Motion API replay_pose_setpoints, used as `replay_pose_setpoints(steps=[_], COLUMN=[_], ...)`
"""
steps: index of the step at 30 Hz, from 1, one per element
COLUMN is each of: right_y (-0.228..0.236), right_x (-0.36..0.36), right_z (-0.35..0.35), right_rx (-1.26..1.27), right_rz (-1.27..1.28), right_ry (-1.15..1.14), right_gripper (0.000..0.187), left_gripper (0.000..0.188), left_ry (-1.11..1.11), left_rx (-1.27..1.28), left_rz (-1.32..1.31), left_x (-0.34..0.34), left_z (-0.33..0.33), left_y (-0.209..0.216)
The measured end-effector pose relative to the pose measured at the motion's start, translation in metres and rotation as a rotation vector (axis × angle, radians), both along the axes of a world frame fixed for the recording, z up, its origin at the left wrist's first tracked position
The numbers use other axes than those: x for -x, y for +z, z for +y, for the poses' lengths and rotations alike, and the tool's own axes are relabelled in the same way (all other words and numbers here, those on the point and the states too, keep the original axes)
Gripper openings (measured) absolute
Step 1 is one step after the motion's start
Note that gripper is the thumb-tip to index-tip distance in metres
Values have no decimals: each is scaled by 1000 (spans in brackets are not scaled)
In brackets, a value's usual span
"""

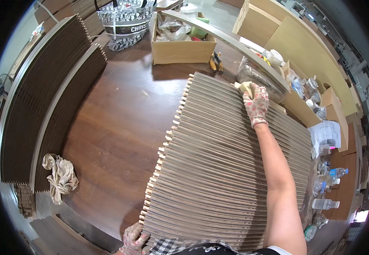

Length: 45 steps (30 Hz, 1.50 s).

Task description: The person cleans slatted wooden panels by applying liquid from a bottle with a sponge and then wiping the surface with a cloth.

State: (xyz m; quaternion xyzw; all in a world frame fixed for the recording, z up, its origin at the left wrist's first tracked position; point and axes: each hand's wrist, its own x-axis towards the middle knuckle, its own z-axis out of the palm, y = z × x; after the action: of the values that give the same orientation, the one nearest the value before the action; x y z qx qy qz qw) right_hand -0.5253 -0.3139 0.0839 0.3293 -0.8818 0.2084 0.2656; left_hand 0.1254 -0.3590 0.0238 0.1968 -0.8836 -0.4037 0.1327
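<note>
A wide row of grey-brown wooden slats (pixel 218 170) lies side by side on the table, with pale pegs sticking out of their left ends. My right hand (pixel 256 104), in a pink-spotted white glove, reaches to the far side of the row. Its fingers are closed on a pale wad of cloth (pixel 246 88), pressed against the far slats. My left hand (pixel 134 240), gloved alike, is at the near left corner of the row. Its fingers curl round the ends of the nearest slats; part of this hand is cut off by the lower edge.
Stacked dark slats (pixel 44 97) stand at the left, with a crumpled rag (pixel 61 176) by them. An open cardboard box (pixel 183 52), pliers (pixel 216 63) and a patterned bag (pixel 127 23) are at the back. Several plastic bottles (pixel 325 204) and a paper sheet (pixel 325 135) line the right side.
</note>
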Motion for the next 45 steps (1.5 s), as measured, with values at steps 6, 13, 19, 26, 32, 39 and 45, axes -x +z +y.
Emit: replay_pose_setpoints(steps=[6,13,19,26,32,39,45], right_y=[-11,1,-8,0,-9,0,-2], right_x=[-62,-9,-80,-32,-110,-42,-117], right_z=[-108,-60,-119,-51,-85,-5,-103], right_rx=[94,74,93,80,71,97,89], right_rz=[71,81,-10,67,-4,-16,19], right_ry=[596,74,682,101,585,95,683], right_gripper=[35,35,36,30,35,29,30], left_gripper=[46,41,37,36,17,17,32], left_ry=[6,-28,-1,13,-113,-147,-162], left_rx=[-49,-71,-38,-60,37,183,198], left_rz=[-40,-130,-70,-98,-35,46,124], left_x=[-7,-7,3,17,22,25,38], left_z=[3,-2,1,-5,-15,-12,-13], left_y=[4,0,17,15,22,21,44])
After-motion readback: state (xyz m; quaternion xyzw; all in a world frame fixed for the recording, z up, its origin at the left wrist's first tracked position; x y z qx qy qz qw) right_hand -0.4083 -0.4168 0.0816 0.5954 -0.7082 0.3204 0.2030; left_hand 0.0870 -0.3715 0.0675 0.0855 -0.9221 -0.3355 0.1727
